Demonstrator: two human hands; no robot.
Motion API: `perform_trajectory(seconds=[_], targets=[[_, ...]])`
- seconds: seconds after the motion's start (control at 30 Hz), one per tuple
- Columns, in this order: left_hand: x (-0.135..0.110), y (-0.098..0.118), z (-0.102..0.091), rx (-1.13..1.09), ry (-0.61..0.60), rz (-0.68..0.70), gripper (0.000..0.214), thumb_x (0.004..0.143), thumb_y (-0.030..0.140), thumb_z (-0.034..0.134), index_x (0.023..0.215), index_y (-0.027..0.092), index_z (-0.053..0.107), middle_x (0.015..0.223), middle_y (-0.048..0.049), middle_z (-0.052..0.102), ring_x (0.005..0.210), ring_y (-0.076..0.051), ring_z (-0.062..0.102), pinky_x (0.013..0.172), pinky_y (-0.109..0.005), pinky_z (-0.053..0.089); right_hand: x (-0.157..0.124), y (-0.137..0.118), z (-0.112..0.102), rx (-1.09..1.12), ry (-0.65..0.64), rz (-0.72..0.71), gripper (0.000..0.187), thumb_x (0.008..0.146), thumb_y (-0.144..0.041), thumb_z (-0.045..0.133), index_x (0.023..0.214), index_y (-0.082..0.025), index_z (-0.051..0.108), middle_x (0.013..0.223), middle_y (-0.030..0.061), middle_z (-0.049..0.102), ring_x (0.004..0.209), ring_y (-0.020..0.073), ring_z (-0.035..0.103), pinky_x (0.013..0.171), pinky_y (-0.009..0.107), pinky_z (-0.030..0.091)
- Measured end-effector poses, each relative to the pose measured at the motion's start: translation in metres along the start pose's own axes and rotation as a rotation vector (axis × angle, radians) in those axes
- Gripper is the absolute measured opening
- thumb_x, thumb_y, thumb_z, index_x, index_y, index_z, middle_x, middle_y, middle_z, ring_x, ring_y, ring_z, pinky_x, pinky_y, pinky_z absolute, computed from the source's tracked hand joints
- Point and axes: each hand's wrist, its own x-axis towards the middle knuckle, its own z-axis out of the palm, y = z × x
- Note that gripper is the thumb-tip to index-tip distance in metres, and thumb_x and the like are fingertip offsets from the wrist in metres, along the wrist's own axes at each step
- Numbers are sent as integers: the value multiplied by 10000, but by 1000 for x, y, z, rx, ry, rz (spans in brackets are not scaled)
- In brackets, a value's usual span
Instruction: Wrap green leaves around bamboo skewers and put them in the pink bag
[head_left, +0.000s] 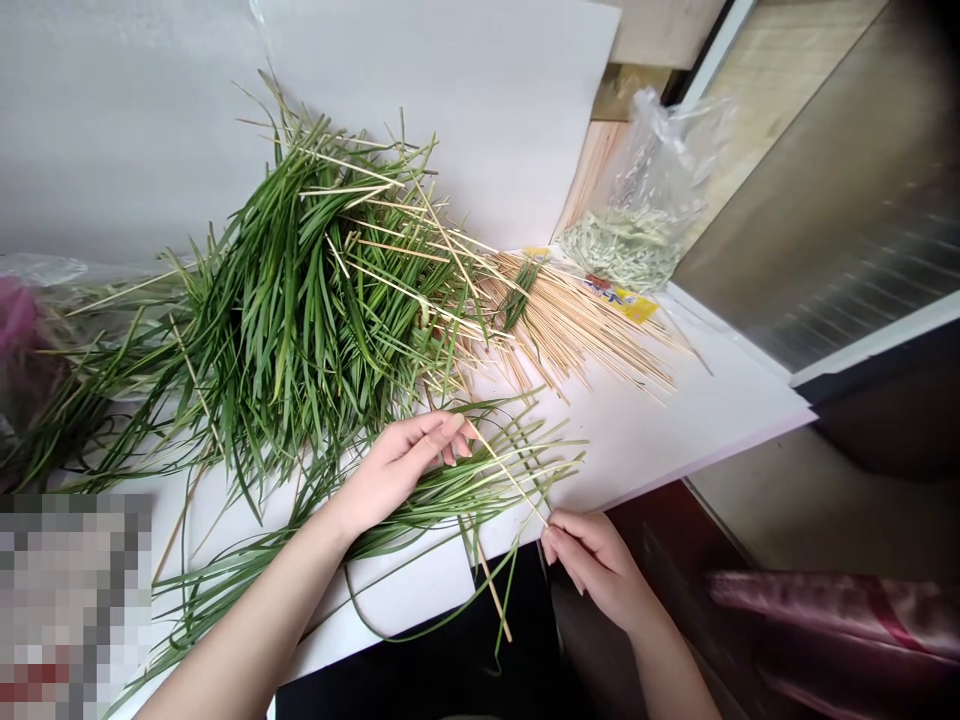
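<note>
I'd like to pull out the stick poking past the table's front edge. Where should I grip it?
Probably pinch the stick by its lower end, coming from the near side: that end juts past the table, while leaves cover the other.

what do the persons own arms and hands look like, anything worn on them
The left hand and right hand are both bare, with no gloves and no rings on the fingers that show. The left forearm and right forearm are uncovered as far as the picture reaches: no sleeve, watch, bracelet or marking shows.
</note>
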Motion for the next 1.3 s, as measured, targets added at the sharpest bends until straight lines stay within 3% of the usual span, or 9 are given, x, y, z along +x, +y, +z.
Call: perform_trajectory(seconds=[0.17, 0.3, 0.53, 0.73, 0.93, 1.03, 1.1, 1.2, 1.3], targets=[[-3, 1, -2, 101, 190, 63, 375, 979, 483, 526, 949, 176, 740, 850, -44, 695, 807, -176, 602, 791, -269, 469, -1, -1, 3, -14, 8, 17, 438, 1072, -435, 474, 727, -186, 581, 558, -56, 425, 429, 115, 386, 486, 248, 284], [-18, 34, -24, 119, 395, 216, 333, 979, 445, 545, 930, 186, 749, 833, -41, 690, 794, -176, 598, 788, -270, 469, 2, -18, 0, -107, 10, -22, 421, 1081, -414, 445, 749, -193, 582, 615, -37, 474, 464, 129, 413, 501, 257, 304], [-70, 106, -73, -9, 696, 523, 263, 953, 410, 595, 848, 227, 753, 825, -34, 682, 761, -187, 568, 736, -293, 469, 50, -111, -20, -512, -34, -308, 365, 1070, -290, 448, 718, -212, 508, 624, -17, 456, 559, 175, 444, 547, 291, 301], [-109, 123, -98, 3, 773, 543, 249, 937, 388, 615, 793, 224, 735, 762, -25, 653, 726, -176, 542, 695, -268, 465, 144, -228, -12, -753, -30, -677, 343, 1041, -224, 475, 712, -208, 571, 610, -36, 504, 537, 150, 465, 554, 268, 323], [-133, 127, -115, 77, 817, 514, 305, 909, 461, 624, 801, 194, 721, 752, -48, 652, 699, -189, 545, 660, -284, 482, 293, -306, 19, -1086, 131, -579, 347, 1088, -257, 514, 811, -175, 707, 702, 17, 664, 680, 192, 627, 672, 286, 446], [-143, 123, -118, 103, 808, 487, 316, 911, 474, 621, 818, 191, 727, 741, -43, 642, 687, -180, 536, 664, -277, 477, 340, -310, 26, -1151, 236, -511, 176, 1021, -299, 675, 976, -132, 705, 923, 74, 702, 861, 246, 668, 803, 386, 523], [-150, 118, -118, 129, 795, 445, 315, 921, 469, 611, 825, 193, 730, 739, -38, 633, 689, -176, 534, 681, -272, 471, 351, -298, 24, -1168, 273, -501, 184, 1013, -315, 694, 1068, -139, 688, 1064, 81, 687, 965, 259, 662, 892, 445, 527], [-155, 110, -115, 167, 762, 381, 339, 921, 490, 601, 811, 197, 732, 720, -31, 620, 690, -178, 530, 689, -268, 462, 342, -262, 4, -1157, 305, -518, 156, 1040, -285, 655, 1109, -147, 680, 1116, 75, 676, 1034, 266, 649, 951, 475, 512], [-148, 104, -106, 192, 679, 344, 373, 923, 522, 578, 807, 200, 728, 704, -27, 616, 676, -178, 529, 671, -262, 452, 312, -208, -34, -1140, 395, -463, 143, 1069, -248, 604, 1145, -142, 665, 1103, 72, 676, 1032, 257, 652, 961, 464, 510]])
